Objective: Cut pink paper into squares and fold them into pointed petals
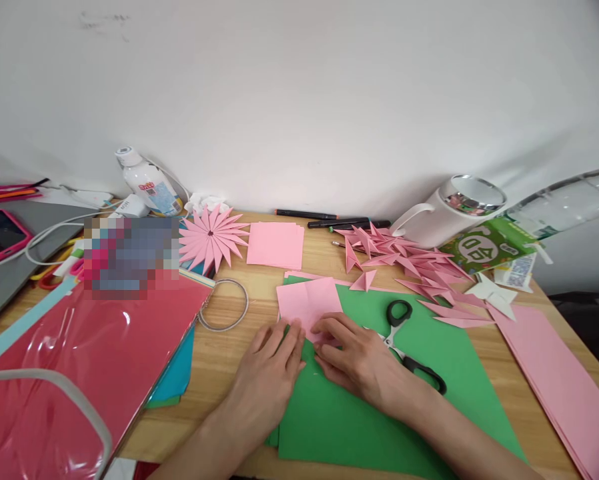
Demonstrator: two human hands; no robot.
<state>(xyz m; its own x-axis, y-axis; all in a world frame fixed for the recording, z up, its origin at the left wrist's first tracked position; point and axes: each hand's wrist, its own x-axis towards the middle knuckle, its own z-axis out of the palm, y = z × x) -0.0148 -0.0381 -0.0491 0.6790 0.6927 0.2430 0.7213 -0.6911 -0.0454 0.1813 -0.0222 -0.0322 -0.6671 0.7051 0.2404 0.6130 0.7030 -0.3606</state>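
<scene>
A pink paper square (309,298) with a crease lies on the green sheets (369,413), its near edge under my fingers. My left hand (272,363) rests on its lower left corner, fingers together and pointing away. My right hand (357,353) has its fingers curled over the paper's lower right part; whether they pinch it is hidden. Black-handled scissors (395,340) lie just right of my right hand, blades partly hidden behind it. Beyond the creased square is a stack of pink squares (274,245). A pink pleated paper star (212,237) stands left of that stack.
Folded pink pieces (404,260) are heaped at the back right near a white mug (444,210). Long pink strips (559,380) lie at the right edge. A red plastic-covered pack (94,347) fills the left; a bottle (149,183) stands behind.
</scene>
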